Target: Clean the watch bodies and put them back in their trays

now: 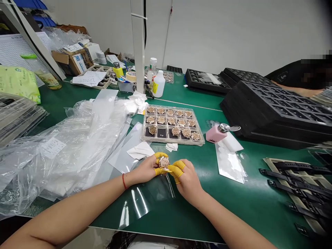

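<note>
My left hand [146, 169] and right hand [187, 180] meet low in the middle of the view, their fingertips in yellow finger cots. Between the left thumb and fingers I pinch a round rose-gold watch case [164, 162]. A small white scrap [167, 169] sits at the case's lower edge, pinched by my right fingertips. Just ahead lies a clear plastic tray [145, 135] on black pads, holding several matching watch cases in rows. A folded white wipe [140, 150] lies beside my left hand.
Crumpled plastic bags [64, 148] fill the left. A pink pump bottle [216, 134] and stacked black foam trays [275, 110] stand to the right. Black watch straps [293, 183] lie lower right. A co-worker's forearm [293, 90] shows far right, on a green mat [204, 211].
</note>
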Available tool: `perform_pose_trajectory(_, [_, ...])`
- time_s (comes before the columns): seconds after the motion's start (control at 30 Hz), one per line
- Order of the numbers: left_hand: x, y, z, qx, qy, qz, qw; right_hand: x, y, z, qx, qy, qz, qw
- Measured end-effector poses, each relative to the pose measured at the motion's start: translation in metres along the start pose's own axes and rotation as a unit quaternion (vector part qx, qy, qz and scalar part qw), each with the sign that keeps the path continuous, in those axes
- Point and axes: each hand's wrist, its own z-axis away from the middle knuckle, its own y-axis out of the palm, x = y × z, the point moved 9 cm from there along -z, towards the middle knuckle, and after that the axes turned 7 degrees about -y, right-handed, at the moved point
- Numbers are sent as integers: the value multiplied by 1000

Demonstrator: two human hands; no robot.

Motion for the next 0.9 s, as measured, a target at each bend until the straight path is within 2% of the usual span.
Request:
perform_pose_trajectory(0.17, [-7,-1,0,-3,35,-21,999,-4,9,-11,22,21,42,999])
perform_pose_trajectory(0.33, [-4,1,1,4,18,-12,1000,-4,4,-15,13,21,6,1000])
perform_pose_trajectory(0.5, [-2,1,0,15,22,-21,999,-6,7,-14,33,14,30,999])
perform_pose_trajectory(0.73, [-2,1,-1,25,36,-44,998,-19,17,-26,42,64,64,995])
perform_pose_trajectory(0.83, [-1,2,0,26,28,-39,998,-29,18,-27,40,92,33,994])
perform_pose_trajectory(0.9, [0,2,0,24,20,-28,999,-46,16,-20,14,127,-41,991])
